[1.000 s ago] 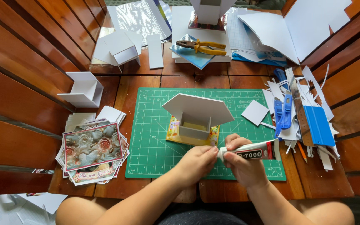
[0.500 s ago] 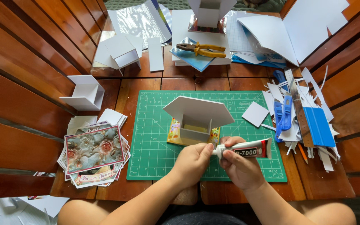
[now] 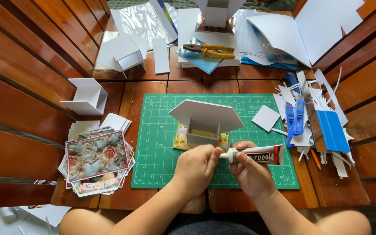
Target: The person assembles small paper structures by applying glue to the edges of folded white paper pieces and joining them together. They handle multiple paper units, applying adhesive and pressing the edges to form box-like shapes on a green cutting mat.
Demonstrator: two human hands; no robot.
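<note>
Left hand: the left hand (image 3: 195,166) is curled, its fingertips (image 3: 214,153) pinched at the nozzle end of the glue tube (image 3: 254,155); whether a cap is gripped there cannot be told.
Right hand: the right hand (image 3: 251,173) is wrapped from below around the glue tube, the thumb laid over its body.
Glue tube: it is held level between both hands, nozzle towards the left hand, flat tail end sticking out past the right hand, above the near part of the green cutting mat (image 3: 162,148).
White card model: a small white card house (image 3: 205,121) with a wide flat roof is set on the mat just beyond the hands; it is not touched by either hand.
Coloured card: a yellow printed card (image 3: 180,138) is seen under the model, just beyond the left hand.
White square: a small white card square (image 3: 266,118) lies on the mat beyond the right hand.
Right of the right hand: a heap of white card strips (image 3: 323,93), a blue clip-like tool (image 3: 296,117) and a blue flat piece (image 3: 332,131) is piled beside the mat.
Left of the left hand: a stack of printed picture cards (image 3: 97,159) is laid beside the mat, well apart from the hand.
Far left: a white open card box (image 3: 85,96) is stood beyond the stack.
Far beyond the hands: yellow-handled pliers (image 3: 209,50) are rested on a blue sheet (image 3: 196,58), with another white card model (image 3: 127,54) to their left.
Surface: everything is carried on a wooden slatted table (image 3: 22,87).
</note>
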